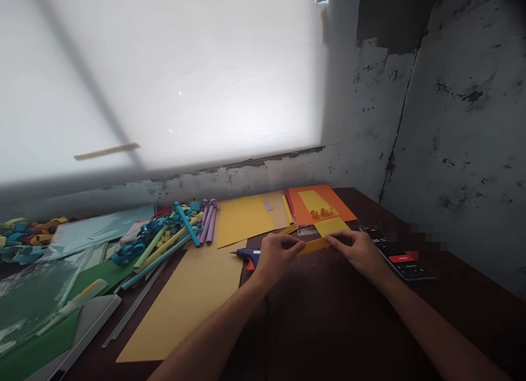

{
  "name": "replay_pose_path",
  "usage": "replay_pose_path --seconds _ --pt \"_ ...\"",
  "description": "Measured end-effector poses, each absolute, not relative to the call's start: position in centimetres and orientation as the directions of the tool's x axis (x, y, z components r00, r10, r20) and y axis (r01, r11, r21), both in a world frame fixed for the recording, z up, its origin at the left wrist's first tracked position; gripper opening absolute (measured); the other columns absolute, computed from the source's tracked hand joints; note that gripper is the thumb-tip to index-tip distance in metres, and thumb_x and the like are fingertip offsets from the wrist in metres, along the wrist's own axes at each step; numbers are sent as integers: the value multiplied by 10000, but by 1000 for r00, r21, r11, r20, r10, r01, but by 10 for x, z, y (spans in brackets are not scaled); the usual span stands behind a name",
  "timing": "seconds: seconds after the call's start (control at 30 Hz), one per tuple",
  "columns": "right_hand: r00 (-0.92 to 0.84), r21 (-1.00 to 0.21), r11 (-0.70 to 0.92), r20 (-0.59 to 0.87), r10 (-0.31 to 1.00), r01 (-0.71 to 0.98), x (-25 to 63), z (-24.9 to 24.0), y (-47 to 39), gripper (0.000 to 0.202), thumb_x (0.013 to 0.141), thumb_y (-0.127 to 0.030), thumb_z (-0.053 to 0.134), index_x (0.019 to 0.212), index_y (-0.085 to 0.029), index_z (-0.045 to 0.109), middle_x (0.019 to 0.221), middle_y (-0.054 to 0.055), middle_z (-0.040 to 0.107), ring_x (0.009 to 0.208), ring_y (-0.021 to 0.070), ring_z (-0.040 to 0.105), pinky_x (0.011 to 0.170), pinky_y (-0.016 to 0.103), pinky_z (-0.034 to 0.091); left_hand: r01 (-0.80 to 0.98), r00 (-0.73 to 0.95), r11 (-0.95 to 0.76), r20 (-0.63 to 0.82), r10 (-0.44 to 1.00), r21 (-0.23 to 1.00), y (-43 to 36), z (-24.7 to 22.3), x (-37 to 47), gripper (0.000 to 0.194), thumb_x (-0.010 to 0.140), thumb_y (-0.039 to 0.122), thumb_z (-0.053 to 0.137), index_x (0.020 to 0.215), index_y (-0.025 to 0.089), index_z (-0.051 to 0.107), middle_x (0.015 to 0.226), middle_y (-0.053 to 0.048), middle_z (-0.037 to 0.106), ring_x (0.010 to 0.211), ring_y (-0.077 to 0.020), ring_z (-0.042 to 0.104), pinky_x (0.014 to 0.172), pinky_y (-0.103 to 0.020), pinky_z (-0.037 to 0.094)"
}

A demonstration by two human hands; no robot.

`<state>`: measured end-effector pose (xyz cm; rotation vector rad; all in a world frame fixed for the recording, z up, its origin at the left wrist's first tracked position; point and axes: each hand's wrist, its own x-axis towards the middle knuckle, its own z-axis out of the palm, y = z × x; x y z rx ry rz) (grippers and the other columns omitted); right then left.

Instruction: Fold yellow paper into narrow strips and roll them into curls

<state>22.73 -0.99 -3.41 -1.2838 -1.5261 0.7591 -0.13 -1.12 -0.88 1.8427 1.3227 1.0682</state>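
A narrow yellow-orange paper strip (312,246) is stretched between my two hands, just above the dark table. My left hand (279,255) pinches its left end between thumb and fingers. At the other end, my right hand (353,252) pinches the strip the same way. A blue glue gun (247,253) with an orange trigger lies beside my left hand, partly hidden behind it. Beyond the strip lies a yellow paper piece (332,226). Small curled yellow paper loops (321,212) rest on a yellow sheet farther back.
Tan card (193,293) and yellow sheets (242,219) cover the table's middle. Orange paper (343,206) lies at the back. Rolled paper tubes (187,225), paper chains (129,249) and glue sticks (133,310) are at left. A phone (398,255) showing a timer lies right of my right hand.
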Motion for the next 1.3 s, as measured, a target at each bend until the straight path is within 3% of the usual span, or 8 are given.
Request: replay_pose_path --seconds 0.23,0.5,0.7,0.87,1.17,1.3 --pt "-46 -910 272 272 961 313 227 -28 -14 473 785 -640 739 910 -193 827 946 96 810 946 317 734 853 391 558 464 253 -365 275 928 807 -8 -11 -4 258 861 401 697 864 187 842 789 -42 787 719 -187 676 632 -258 461" --pt "-137 -912 271 240 961 308 220 -18 -23 381 832 -497 717 1097 -227 764 1062 65 779 992 277 712 843 362 551 434 274 -371 273 922 821 -11 -8 -3 260 859 405 713 856 179 843 754 -45 774 662 -170 636 592 -249 433" --pt "-159 -868 327 288 944 374 222 -25 -18 318 889 -506 632 902 -206 737 914 54 738 908 247 667 818 349 496 421 288 -388 285 914 820 -12 -10 -1 264 877 403 697 867 181 840 765 -43 775 679 -168 646 605 -244 445" --pt "-168 -865 328 285 944 378 223 -30 -15 301 904 -494 605 904 -212 708 924 45 719 905 238 644 781 333 475 423 271 -364 268 925 830 -12 -11 -2 253 860 398 725 833 175 844 684 -39 754 623 -158 630 574 -242 429" --pt "-272 -867 339 248 930 365 220 -26 -21 282 916 -488 625 905 -226 729 931 34 732 912 236 654 790 332 479 398 365 -439 300 881 805 -19 -10 1 213 875 377 714 900 207 841 854 -39 800 752 -195 705 646 -252 494" --pt "-305 -867 337 230 924 367 219 -26 -21 277 917 -483 635 930 -232 750 951 35 749 927 240 669 806 336 491 426 353 -450 314 881 785 -17 -12 0 190 884 338 704 870 209 843 831 -35 800 745 -199 710 643 -260 493"
